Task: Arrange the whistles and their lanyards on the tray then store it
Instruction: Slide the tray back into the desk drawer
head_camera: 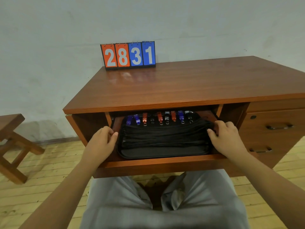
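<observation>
Desk (189, 83): scoreboard (128, 54) at back-left edge. Open drawer (163, 161) under front edge holds tray (163, 152).

From the head camera I see only my own lower body and arms. Both forearms are bare from the frame edge to the wrists, with no sleeves, watch, bracelet or gloves on them. My left hand (103, 139) and right hand (227, 138) are bare too; I can make out no rings on the fingers (113, 134) that show. Below them, my lap fills the bottom of the view in light grey, smooth-fabric shorts or trousers (118, 200), creased softly over each thigh; I cannot tell which, since the legs run out of frame. The cloth is plain, with no visible print, pocket or seam markings.
</observation>
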`<state>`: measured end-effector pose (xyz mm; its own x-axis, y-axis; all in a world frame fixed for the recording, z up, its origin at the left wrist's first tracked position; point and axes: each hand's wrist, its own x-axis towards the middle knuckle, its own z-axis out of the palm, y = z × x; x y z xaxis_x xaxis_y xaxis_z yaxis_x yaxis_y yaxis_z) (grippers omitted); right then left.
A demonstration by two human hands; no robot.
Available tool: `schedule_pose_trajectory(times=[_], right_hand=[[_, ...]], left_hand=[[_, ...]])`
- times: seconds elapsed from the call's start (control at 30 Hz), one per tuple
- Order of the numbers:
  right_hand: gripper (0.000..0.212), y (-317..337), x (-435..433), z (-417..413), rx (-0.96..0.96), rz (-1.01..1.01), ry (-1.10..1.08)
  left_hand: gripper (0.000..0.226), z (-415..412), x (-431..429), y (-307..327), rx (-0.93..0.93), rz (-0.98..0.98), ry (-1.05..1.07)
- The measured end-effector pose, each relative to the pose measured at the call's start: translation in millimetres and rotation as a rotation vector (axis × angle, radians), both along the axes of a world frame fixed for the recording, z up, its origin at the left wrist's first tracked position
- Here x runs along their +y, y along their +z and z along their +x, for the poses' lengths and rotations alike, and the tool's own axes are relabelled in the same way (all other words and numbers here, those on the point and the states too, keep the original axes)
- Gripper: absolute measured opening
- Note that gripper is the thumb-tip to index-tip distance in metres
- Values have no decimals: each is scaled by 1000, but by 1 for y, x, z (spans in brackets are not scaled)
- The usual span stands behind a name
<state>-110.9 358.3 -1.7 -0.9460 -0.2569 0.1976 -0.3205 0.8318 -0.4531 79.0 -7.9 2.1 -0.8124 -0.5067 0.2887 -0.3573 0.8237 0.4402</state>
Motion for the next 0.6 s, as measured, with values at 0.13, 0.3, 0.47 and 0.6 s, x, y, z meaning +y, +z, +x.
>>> schedule_pose_trajectory(times=[0.13, 0.3, 0.47, 0.6], right_hand=[[60, -8, -2, 43, 94, -74, 277], [79, -25, -14, 56, 290, 148, 464], [80, -28, -23, 42, 390, 224, 487], [79, -30, -38, 24, 440, 248, 449]], left_hand=[[34, 27, 15, -10, 11, -21, -315], [75, 30, 20, -27, -29, -157, -407], [83, 16, 15, -33, 28, -321, -403], [86, -8, 3, -31, 59, -434, -362]])
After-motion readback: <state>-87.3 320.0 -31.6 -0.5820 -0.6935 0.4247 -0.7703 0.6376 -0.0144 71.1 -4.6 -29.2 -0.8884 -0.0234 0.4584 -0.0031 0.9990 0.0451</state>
